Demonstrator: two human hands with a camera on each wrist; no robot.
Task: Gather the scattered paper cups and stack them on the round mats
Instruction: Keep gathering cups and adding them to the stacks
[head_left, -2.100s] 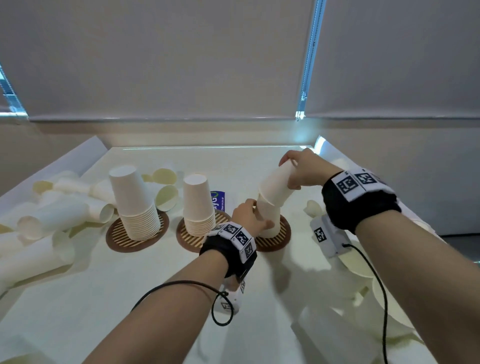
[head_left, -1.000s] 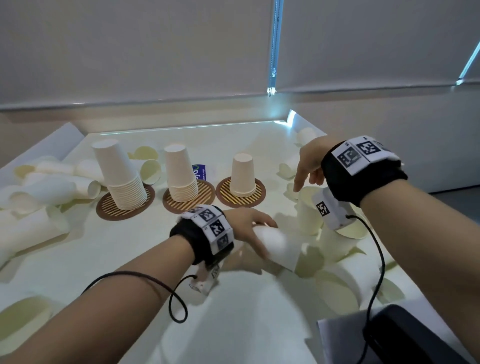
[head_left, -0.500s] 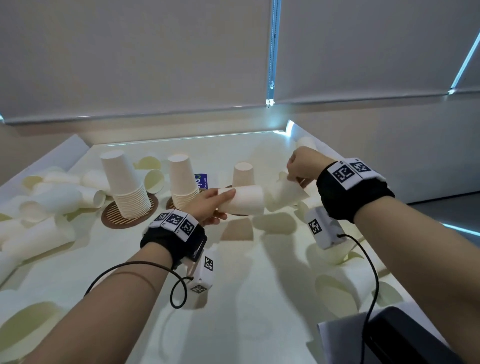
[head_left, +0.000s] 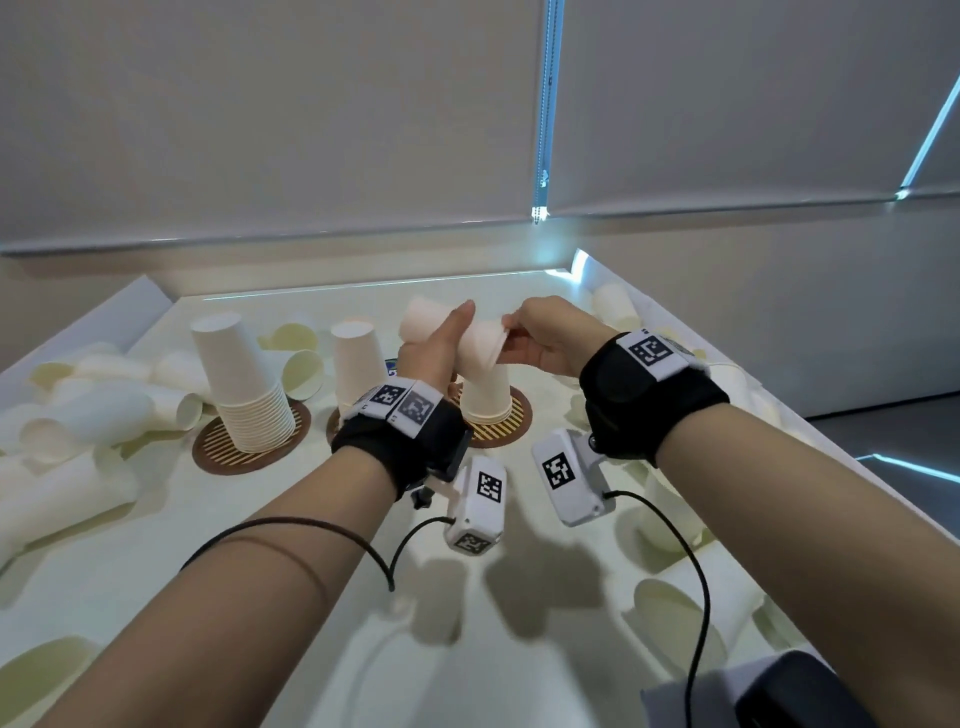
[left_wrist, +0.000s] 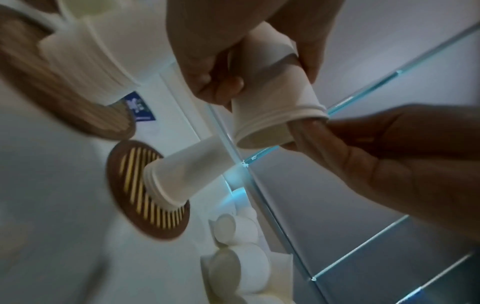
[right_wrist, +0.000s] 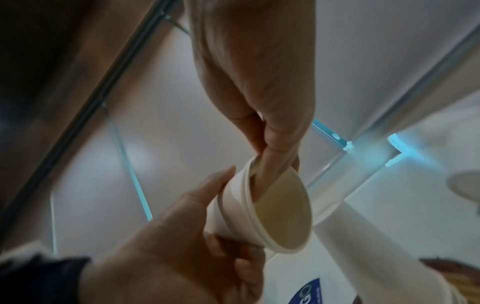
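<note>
I see both hands raised together above the bench (head_left: 311, 545), meeting over the rightmost round mat (head_left: 511, 415). My left hand (head_left: 434, 351) is wrapped around the body of a short nest of paper cups (head_left: 470, 340), thumb along one side and fingers curled under it; the nest lies tilted, closed end pointing away from me and open mouth turned toward the right hand. In the left wrist view the doubled rims (left_wrist: 283, 118) of the nested cups (left_wrist: 275, 96) are plain. My right hand (head_left: 550, 338) pinches the rim at that mouth: in the right wrist view one of its fingers (right_wrist: 270, 162) reaches inside the cup opening (right_wrist: 283, 207) while the thumb sits outside, and the left hand (right_wrist: 182, 236) grips the cups from below.

Directly beneath the hands a small stack of upturned cups (head_left: 485, 389) stands on the rightmost mat. Left of my left wrist stand a middle stack (head_left: 358, 358) on its own mat, partly hidden by the wrist, and, farther left, the tallest stack (head_left: 244, 384) on the leftmost mat (head_left: 218, 447). Loose cups (head_left: 93, 410) lie on their sides well to the left of the left hand, and more loose cups (head_left: 691, 587) lie under and beyond my right forearm.
</note>
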